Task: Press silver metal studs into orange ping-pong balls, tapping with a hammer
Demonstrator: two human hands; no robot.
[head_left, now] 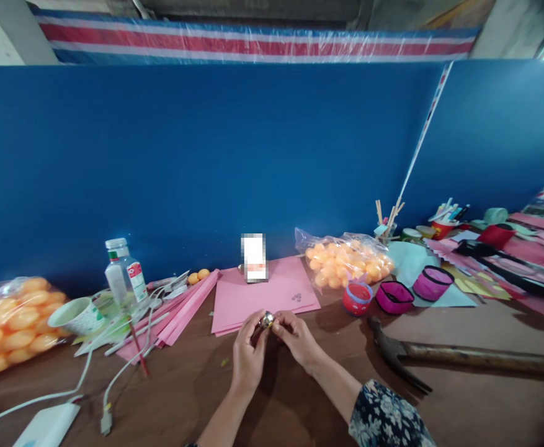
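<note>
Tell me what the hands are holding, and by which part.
A shiny ball, held by its sides: the left hand's fingers at its left, the right hand's at its right. Exact contact spots are too small to tell.

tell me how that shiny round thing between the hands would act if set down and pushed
The shiny round thing would probably roll, given its rounded outline. Its gleaming, smooth-looking surface suggests it may be slippery. It looks metallic, so it is likely stiff rather than floppy.
</note>
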